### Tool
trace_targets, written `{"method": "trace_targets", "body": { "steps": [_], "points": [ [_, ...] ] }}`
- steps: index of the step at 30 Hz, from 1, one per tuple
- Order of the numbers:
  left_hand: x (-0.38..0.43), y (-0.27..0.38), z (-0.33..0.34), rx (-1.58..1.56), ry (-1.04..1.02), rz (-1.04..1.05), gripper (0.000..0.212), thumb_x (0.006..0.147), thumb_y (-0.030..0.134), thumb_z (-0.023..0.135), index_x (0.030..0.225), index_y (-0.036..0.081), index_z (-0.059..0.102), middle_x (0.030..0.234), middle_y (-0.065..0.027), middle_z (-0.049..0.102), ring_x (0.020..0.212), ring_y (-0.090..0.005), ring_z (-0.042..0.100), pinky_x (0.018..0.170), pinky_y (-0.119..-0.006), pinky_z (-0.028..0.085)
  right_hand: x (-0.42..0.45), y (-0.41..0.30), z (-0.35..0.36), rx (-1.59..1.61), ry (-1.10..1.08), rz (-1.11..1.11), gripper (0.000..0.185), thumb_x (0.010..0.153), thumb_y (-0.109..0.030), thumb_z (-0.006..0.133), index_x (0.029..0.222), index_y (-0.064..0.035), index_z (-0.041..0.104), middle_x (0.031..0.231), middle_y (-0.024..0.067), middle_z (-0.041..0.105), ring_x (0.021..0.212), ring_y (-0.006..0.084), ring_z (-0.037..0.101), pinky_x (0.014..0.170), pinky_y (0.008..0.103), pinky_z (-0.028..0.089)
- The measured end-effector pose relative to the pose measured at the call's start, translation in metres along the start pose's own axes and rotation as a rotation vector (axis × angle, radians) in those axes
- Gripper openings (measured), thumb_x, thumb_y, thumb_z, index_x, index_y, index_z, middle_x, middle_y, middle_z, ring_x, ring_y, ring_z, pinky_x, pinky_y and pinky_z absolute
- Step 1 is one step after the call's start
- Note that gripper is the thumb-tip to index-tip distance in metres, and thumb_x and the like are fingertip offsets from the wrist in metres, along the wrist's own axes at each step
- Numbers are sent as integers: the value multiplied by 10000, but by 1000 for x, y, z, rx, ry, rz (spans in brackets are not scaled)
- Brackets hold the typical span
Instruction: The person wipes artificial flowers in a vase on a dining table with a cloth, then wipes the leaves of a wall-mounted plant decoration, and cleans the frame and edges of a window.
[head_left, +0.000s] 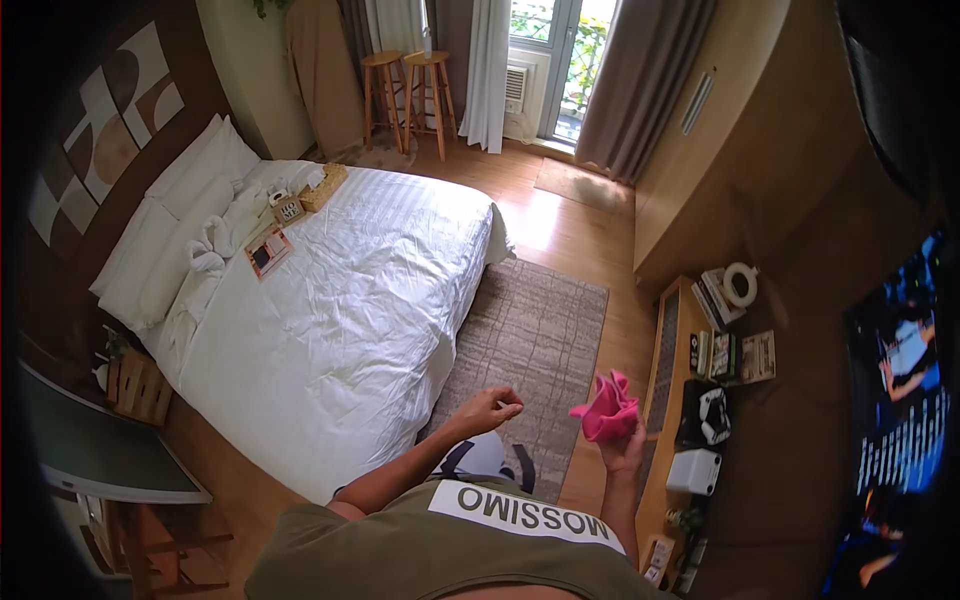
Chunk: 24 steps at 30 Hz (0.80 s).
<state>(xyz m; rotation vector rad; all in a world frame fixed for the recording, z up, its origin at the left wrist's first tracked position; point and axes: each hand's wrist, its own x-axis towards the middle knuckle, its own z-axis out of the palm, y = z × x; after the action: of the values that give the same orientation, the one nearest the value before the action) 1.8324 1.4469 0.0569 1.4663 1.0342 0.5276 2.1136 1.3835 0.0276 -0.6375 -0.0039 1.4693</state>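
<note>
A crumpled pink cloth (609, 412) is bunched up in my right hand (624, 450), which holds it from below, beside the front of the long wooden console. My left hand (491, 411) hovers over the grey patterned rug (536, 337), near the side of the bed. Its fingers are loosely curled, and nothing shows in them. To the left spreads the bed with its rumpled white cover (337, 315).
On the bed lie a small decorative sign block (287, 211), a woven box (324, 187) and a magazine (268, 253). Books (716, 300), a white ring vase (740, 285) and a white box (694, 472) stand on the console (664, 435). Two wooden stools (429, 60) stand by the curtains.
</note>
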Motion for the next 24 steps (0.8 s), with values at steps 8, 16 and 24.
{"method": "trace_targets", "body": {
  "steps": [8,16,24],
  "points": [
    [176,-15,-61,28,62,18,212,841,213,596,895,8,604,755,-54,616,674,-99,574,596,-242,468,179,-14,99,35,-436,-24,565,886,-451,402,1292,-62,352,1310,178,392,1162,415,397,986,583,283],
    [369,61,-159,87,97,122,223,831,211,599,873,-8,608,719,-72,621,650,-119,568,598,-269,465,350,-36,215,-76,-551,43,545,918,-414,345,1309,-35,314,1310,228,358,1183,414,373,985,566,305],
    [533,94,-224,95,81,109,208,828,197,596,905,3,607,788,-84,639,706,-134,596,639,-272,478,546,-76,211,270,-284,215,585,876,-445,397,1311,-59,340,1349,181,345,1234,395,315,1036,584,169]
  ]
}}
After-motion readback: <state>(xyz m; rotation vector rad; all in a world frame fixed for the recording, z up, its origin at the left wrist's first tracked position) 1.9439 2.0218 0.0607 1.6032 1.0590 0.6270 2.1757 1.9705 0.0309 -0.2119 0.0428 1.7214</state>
